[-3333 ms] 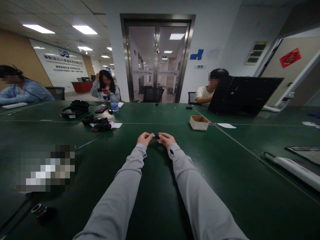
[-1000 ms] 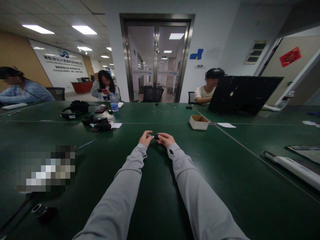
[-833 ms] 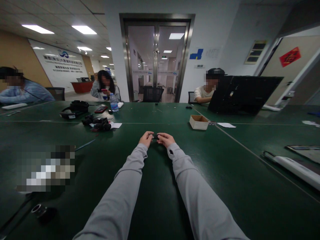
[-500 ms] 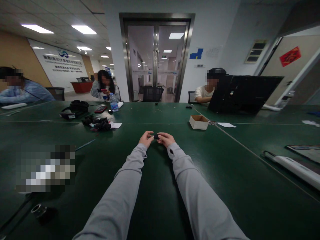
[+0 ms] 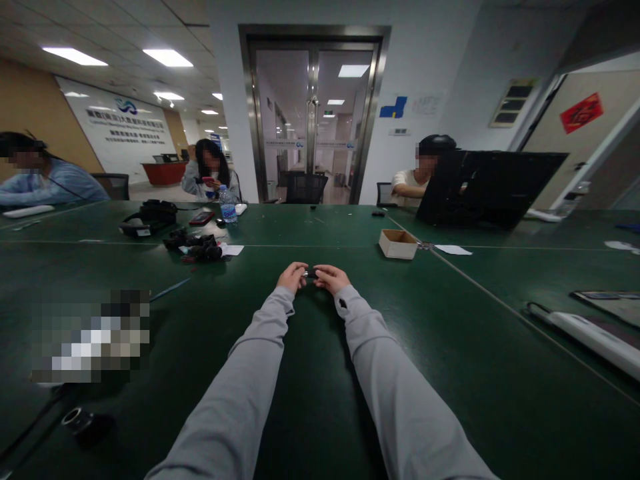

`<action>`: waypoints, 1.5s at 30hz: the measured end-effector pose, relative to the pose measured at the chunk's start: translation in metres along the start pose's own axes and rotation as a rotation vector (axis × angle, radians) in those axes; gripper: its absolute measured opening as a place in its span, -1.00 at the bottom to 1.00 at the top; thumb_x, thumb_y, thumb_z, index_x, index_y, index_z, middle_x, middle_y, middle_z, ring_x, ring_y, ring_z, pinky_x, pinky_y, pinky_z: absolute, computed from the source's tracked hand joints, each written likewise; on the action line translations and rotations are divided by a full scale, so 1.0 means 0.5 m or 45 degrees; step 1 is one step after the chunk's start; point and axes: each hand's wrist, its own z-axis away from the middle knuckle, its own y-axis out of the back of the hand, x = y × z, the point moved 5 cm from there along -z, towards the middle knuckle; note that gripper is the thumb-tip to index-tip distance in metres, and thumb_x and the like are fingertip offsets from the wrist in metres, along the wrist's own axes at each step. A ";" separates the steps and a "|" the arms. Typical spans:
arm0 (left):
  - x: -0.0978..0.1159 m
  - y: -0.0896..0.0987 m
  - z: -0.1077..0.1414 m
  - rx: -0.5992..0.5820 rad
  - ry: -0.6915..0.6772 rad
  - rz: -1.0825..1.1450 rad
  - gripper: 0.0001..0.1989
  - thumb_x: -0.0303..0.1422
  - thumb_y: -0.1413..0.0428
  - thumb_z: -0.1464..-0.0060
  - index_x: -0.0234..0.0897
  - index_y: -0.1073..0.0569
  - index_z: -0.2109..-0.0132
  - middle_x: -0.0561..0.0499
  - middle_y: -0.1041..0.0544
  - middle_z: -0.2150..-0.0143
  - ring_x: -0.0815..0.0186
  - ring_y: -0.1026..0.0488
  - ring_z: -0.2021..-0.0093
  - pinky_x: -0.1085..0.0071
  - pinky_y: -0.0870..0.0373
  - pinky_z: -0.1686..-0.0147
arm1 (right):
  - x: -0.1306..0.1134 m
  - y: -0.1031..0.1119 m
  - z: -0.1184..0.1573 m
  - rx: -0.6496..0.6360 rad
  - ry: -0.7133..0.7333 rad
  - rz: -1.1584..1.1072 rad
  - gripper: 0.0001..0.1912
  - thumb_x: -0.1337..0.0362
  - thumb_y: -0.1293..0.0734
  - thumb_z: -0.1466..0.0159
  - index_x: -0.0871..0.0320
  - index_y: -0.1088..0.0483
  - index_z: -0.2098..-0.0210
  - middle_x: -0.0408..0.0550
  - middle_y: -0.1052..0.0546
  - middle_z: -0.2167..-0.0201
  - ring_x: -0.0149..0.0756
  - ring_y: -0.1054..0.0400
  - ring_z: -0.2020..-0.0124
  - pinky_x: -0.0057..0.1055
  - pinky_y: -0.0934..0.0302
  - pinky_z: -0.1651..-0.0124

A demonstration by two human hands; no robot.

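Observation:
Between my hands, just above the green table (image 5: 320,373), is a small dark object with a silvery end (image 5: 311,273); its exact kind is too small to make out. My left hand (image 5: 292,276) is closed, its fingertips pinching the silvery end. From the other side, my right hand (image 5: 332,277) is closed round the dark end. The fingers of both hands cover part of the object. Both forearms, in grey sleeves, reach forward over the table.
An open cardboard box (image 5: 398,245) stands ahead on the right. Black tangled gear (image 5: 195,245) and a water bottle (image 5: 227,207) are at the left back. A black cylinder (image 5: 85,424) lies near left. A large monitor (image 5: 487,188) stands back right. Several people sit around the table.
My hands stay in nearly the same place on the small object, with only a slight shift of the fingers. The person behind the monitor has moved an arm a little.

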 end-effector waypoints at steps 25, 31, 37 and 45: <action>0.004 0.001 0.001 -0.046 -0.072 -0.102 -0.75 -0.29 0.06 -0.01 -0.29 -0.43 0.24 0.12 -0.27 0.70 0.45 -0.22 0.65 0.56 -0.14 0.64 | 0.001 -0.004 -0.001 -0.016 -0.012 0.021 -0.83 0.46 -0.41 0.02 0.25 -0.42 0.39 -0.11 -0.47 0.58 -0.46 -0.36 0.61 -0.64 -0.28 0.58; 0.001 0.001 -0.001 -0.046 -0.060 -0.090 -0.74 -0.30 0.06 0.00 -0.30 -0.43 0.22 0.13 -0.27 0.71 0.46 -0.19 0.68 0.56 -0.12 0.65 | 0.000 -0.004 0.000 -0.031 -0.017 0.026 -0.82 0.46 -0.41 0.01 0.25 -0.43 0.38 -0.09 -0.48 0.56 -0.45 -0.37 0.59 -0.62 -0.29 0.56; 0.001 0.002 0.001 -0.043 -0.020 -0.081 -0.73 -0.33 0.06 0.02 -0.28 -0.42 0.19 0.13 -0.30 0.68 0.48 -0.18 0.69 0.56 -0.11 0.65 | -0.002 -0.005 0.001 -0.023 -0.008 0.026 -0.82 0.46 -0.41 0.01 0.25 -0.42 0.38 -0.10 -0.48 0.56 -0.45 -0.37 0.59 -0.64 -0.29 0.57; 0.005 0.001 0.003 -0.028 0.016 -0.076 -0.74 -0.37 0.08 0.02 -0.30 -0.42 0.20 0.13 -0.30 0.68 0.49 -0.17 0.71 0.57 -0.10 0.68 | 0.000 -0.004 0.000 -0.020 -0.015 0.016 -0.80 0.44 -0.44 0.05 0.25 -0.42 0.39 -0.10 -0.48 0.55 -0.44 -0.37 0.60 -0.62 -0.29 0.58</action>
